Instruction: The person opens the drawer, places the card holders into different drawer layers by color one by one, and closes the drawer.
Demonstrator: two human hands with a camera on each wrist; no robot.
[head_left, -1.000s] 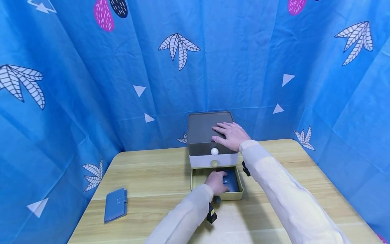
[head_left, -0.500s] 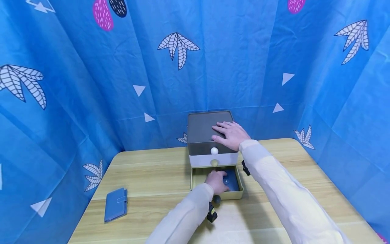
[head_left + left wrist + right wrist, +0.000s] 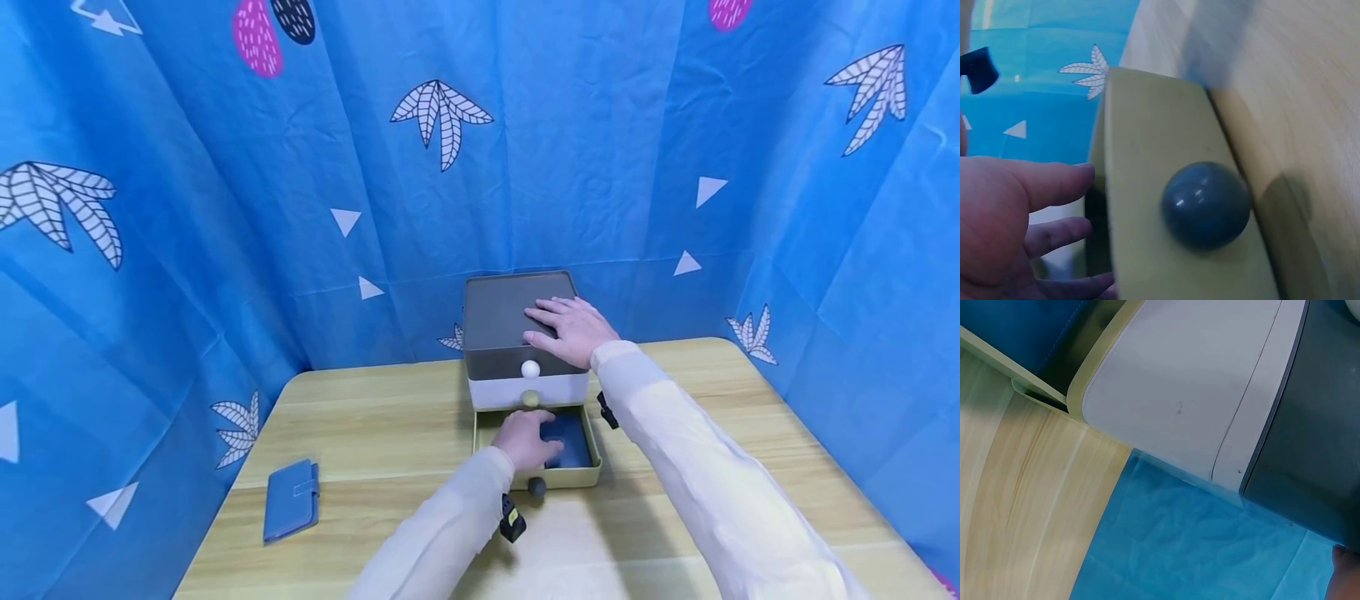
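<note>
A small drawer cabinet (image 3: 498,312) with a dark top stands at the back of the table. Its bottom drawer (image 3: 577,478) is pulled out, and in the drawer's right part lies a dark blue stitched case (image 3: 573,440), like a wallet. My left hand (image 3: 522,440) hovers over the drawer beside the case, thumb and fingers apart; in the left wrist view the fingers (image 3: 1060,184) extend behind the drawer front, pinching nothing visible. Flat on the cabinet top rests my right hand (image 3: 573,332). Only a bit of that hand (image 3: 1344,578) enters the right wrist view.
A blue wallet-like case (image 3: 291,500) with a strap lies on the table's left side. A dark round knob (image 3: 1207,206) sticks out from the pulled drawer's front. Patterned blue curtain (image 3: 585,150) surrounds the wooden table (image 3: 375,433).
My left hand has lifted slightly and shifted left, off the case in the drawer, uncovering more of it. The right hand stays on the cabinet top.
</note>
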